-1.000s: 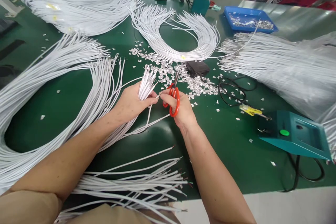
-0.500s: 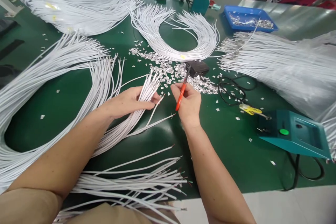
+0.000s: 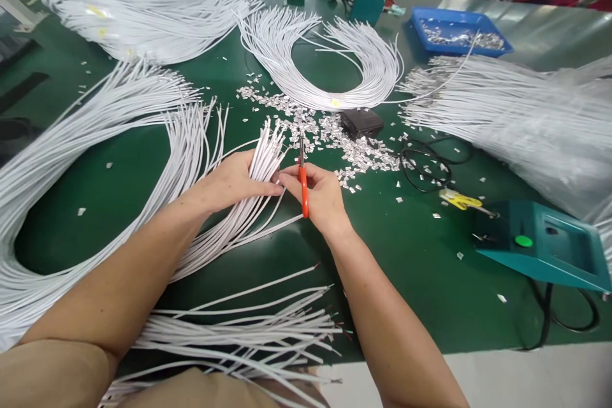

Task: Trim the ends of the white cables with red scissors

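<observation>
My left hand (image 3: 239, 180) is closed around a bundle of white cables (image 3: 266, 156), whose ends stick up past the thumb. My right hand (image 3: 315, 194) holds a red-handled tool (image 3: 305, 191), its dark jaws pointing away from me; it looks like small cutters or scissors. The right thumb and forefinger meet near the left fingertips, at a single cable end beside the bundle. Whether they pinch that cable is too small to tell. Loose cables (image 3: 248, 335) with stripped ends lie across the table's near edge.
Small silvery pieces (image 3: 306, 118) are scattered over the green table (image 3: 401, 280). A looped cable bundle (image 3: 329, 92), a black block (image 3: 362, 122) and a blue tray (image 3: 459, 32) lie farther off. At right are a teal machine (image 3: 545, 242), yellow-handled pliers (image 3: 459, 199) and bagged cables (image 3: 516, 102).
My right hand has moved left with the red-handled tool, up to the left fingertips. The bundle in my left hand has shifted slightly left.
</observation>
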`<action>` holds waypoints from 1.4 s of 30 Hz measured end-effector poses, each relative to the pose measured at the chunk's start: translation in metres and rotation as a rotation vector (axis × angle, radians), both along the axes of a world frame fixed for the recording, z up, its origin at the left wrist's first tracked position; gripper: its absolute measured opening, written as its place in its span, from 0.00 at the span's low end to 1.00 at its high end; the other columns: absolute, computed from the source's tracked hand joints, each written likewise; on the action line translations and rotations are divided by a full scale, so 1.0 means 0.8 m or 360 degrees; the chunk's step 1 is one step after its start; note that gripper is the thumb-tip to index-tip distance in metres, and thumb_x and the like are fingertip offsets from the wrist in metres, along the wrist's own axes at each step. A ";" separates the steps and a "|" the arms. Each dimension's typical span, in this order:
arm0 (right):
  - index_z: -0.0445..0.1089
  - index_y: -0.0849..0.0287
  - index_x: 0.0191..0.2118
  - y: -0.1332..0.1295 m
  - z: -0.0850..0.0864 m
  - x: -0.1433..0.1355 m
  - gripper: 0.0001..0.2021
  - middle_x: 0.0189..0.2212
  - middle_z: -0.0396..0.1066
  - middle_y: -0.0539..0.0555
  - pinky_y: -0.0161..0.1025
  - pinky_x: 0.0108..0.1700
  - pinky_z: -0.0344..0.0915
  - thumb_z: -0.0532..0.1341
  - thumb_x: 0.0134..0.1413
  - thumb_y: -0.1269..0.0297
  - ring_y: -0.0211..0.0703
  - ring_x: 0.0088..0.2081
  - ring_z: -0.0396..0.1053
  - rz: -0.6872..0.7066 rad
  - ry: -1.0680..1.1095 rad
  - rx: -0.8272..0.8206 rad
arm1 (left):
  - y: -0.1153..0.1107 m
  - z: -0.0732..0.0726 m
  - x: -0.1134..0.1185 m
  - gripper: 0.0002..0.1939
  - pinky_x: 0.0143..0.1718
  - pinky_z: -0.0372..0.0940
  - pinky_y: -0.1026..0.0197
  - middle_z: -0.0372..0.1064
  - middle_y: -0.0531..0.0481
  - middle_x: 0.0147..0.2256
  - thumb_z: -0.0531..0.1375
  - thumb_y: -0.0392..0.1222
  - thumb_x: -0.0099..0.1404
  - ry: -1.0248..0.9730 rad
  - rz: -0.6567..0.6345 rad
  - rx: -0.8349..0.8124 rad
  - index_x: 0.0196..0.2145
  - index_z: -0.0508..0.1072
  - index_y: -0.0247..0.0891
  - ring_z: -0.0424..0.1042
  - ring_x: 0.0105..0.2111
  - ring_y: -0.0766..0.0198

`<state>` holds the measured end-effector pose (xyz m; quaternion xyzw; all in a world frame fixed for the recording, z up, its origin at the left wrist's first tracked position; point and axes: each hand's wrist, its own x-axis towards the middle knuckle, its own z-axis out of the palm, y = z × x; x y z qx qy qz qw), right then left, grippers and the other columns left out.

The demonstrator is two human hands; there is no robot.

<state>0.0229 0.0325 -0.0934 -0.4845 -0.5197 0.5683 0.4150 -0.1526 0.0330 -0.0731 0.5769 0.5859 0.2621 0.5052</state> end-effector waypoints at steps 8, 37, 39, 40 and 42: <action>0.72 0.61 0.24 0.003 -0.001 -0.001 0.09 0.18 0.62 0.45 0.34 0.29 0.57 0.68 0.41 0.60 0.33 0.23 0.60 0.0007 0.0403 -0.0430 | 0.002 -0.002 -0.004 0.19 0.41 0.67 0.57 0.75 0.52 0.32 0.71 0.46 0.49 -0.0181 -0.0079 -0.0061 0.36 0.70 0.37 0.75 0.34 0.60; 0.60 0.58 0.20 0.003 -0.004 0.014 0.16 0.25 0.62 0.48 0.35 0.27 0.48 0.60 0.53 0.58 0.34 0.25 0.54 0.0374 -0.1408 0.0504 | 0.001 0.011 -0.001 0.12 0.39 0.63 0.57 0.74 0.54 0.31 0.68 0.45 0.51 0.0290 0.0109 0.0239 0.30 0.71 0.39 0.73 0.36 0.58; 0.62 0.58 0.21 0.002 -0.002 0.013 0.14 0.25 0.62 0.48 0.35 0.27 0.48 0.60 0.54 0.59 0.34 0.25 0.54 0.0361 -0.1459 0.0541 | 0.001 0.010 -0.001 0.13 0.38 0.63 0.58 0.73 0.54 0.31 0.68 0.45 0.51 0.0291 0.0103 0.0254 0.31 0.71 0.39 0.73 0.36 0.58; 0.63 0.59 0.21 0.001 -0.002 0.013 0.14 0.25 0.62 0.49 0.35 0.28 0.48 0.60 0.54 0.60 0.34 0.25 0.55 0.0363 -0.1476 0.0546 | 0.001 0.009 -0.001 0.13 0.38 0.63 0.58 0.73 0.54 0.31 0.68 0.45 0.51 0.0294 0.0097 0.0258 0.30 0.70 0.39 0.73 0.36 0.58; 0.65 0.59 0.22 0.001 0.000 0.012 0.13 0.25 0.63 0.49 0.35 0.28 0.49 0.60 0.55 0.61 0.35 0.26 0.56 0.0379 -0.1492 0.0534 | 0.002 0.008 -0.001 0.12 0.39 0.64 0.57 0.73 0.54 0.31 0.68 0.45 0.51 0.0303 0.0094 0.0257 0.31 0.71 0.39 0.73 0.36 0.58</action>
